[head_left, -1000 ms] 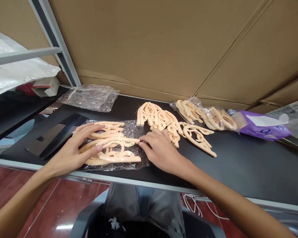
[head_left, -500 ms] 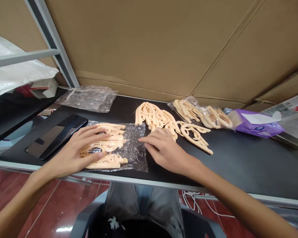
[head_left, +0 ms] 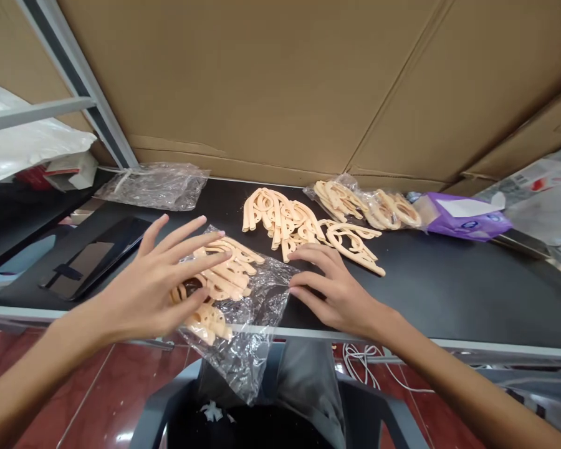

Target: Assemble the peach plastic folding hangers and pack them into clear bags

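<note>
A clear plastic bag (head_left: 266,299) with several beige folding hangers (head_left: 224,274) inside lies tilted at the table's front, one corner hanging over the edge. My left hand (head_left: 168,280) is open, fingers spread, over the left part of the bag; whether it touches the bag I cannot tell. My right hand (head_left: 336,287) pinches the bag's right edge between thumb and fingers. Just behind the bag, a pile of loose beige hangers (head_left: 280,215) lies on the black table (head_left: 449,287). A single hanger (head_left: 355,243) sits at the pile's right side.
A black phone-like slab (head_left: 93,255) lies left of my left hand. Empty-looking clear bags (head_left: 163,187) are at the back left. Packed hangers (head_left: 341,196) and a purple tissue pack (head_left: 467,218) stand along the cardboard wall (head_left: 262,81). A metal post (head_left: 88,93) rises at left.
The bag has turned and its front corner has slid over the table edge. My left hand has lifted and spread its fingers. My right hand has taken hold of the bag's edge.
</note>
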Demonstrator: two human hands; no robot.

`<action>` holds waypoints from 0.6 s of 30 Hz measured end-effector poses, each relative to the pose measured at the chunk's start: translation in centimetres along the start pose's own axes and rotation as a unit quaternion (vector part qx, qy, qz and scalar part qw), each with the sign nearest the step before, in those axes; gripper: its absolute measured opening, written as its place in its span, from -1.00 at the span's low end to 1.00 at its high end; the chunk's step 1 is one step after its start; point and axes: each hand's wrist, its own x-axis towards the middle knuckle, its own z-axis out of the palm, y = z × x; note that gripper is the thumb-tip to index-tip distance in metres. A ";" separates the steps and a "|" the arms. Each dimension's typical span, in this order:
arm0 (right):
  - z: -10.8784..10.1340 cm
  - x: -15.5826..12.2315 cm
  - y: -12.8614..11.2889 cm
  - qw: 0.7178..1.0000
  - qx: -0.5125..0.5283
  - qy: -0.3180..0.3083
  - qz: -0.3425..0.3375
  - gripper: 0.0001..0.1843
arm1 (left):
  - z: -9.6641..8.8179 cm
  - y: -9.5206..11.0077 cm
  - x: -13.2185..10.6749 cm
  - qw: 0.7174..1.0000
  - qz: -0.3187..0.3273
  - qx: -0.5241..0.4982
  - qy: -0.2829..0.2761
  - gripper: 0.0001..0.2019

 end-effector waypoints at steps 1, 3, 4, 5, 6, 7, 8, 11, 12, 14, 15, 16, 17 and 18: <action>-0.3 0.1 -0.1 1.000 0.016 -0.004 0.003 -0.91 | 0.0 1.4 -0.6 0.999 -0.005 0.003 0.052 -0.49; -0.8 0.2 -0.5 0.998 0.054 -0.014 0.006 -0.92 | 0.6 4.6 -2.3 0.996 0.009 -0.019 0.087 -0.38; -0.9 0.3 -0.7 0.997 0.074 -0.018 0.005 -0.92 | 1.1 6.2 -3.2 0.995 0.020 -0.022 0.091 -0.21; -1.0 0.4 -0.9 0.995 0.094 -0.019 0.002 -0.91 | 1.7 7.7 -3.9 0.995 0.006 -0.024 0.101 -0.06; -1.0 0.6 -1.0 0.994 0.112 -0.019 -0.002 -0.90 | 2.3 9.0 -4.6 0.990 -0.031 -0.028 0.133 -0.05; -0.9 0.8 -1.1 0.992 0.128 -0.018 -0.005 -0.89 | 2.9 10.2 -5.0 0.984 -0.064 -0.030 0.164 -0.19; -0.8 1.0 -1.2 0.990 0.140 -0.015 -0.004 -0.89 | 3.4 11.1 -5.2 0.977 -0.086 -0.031 0.193 -0.37; -0.3 1.9 -1.2 0.986 0.167 -0.001 0.011 -0.89 | 4.3 12.7 -5.1 0.959 -0.110 -0.036 0.260 -0.67; -0.1 2.3 -1.2 0.984 0.176 0.003 0.016 -0.89 | 4.4 13.0 -5.0 0.958 -0.109 -0.043 0.262 -0.70; 0.1 2.8 -1.0 0.981 0.193 0.002 0.026 -0.91 | 4.7 13.5 -5.0 0.962 -0.109 -0.057 0.243 -0.67; 0.1 3.0 -1.0 0.979 0.200 -0.002 0.032 -0.92 | 4.9 13.8 -5.1 0.964 -0.114 -0.061 0.234 -0.58; 0.1 3.2 -0.9 0.978 0.205 -0.007 0.040 -0.92 | 5.2 14.1 -5.3 0.962 -0.124 -0.063 0.233 -0.52; 0.1 3.3 -0.9 0.977 0.209 -0.013 0.048 -0.92 | 5.5 14.4 -5.5 0.959 -0.135 -0.063 0.241 -0.54; 0.1 3.3 -0.8 0.975 0.213 -0.018 0.054 -0.92 | 5.7 14.7 -5.6 0.954 -0.143 -0.059 0.255 -0.60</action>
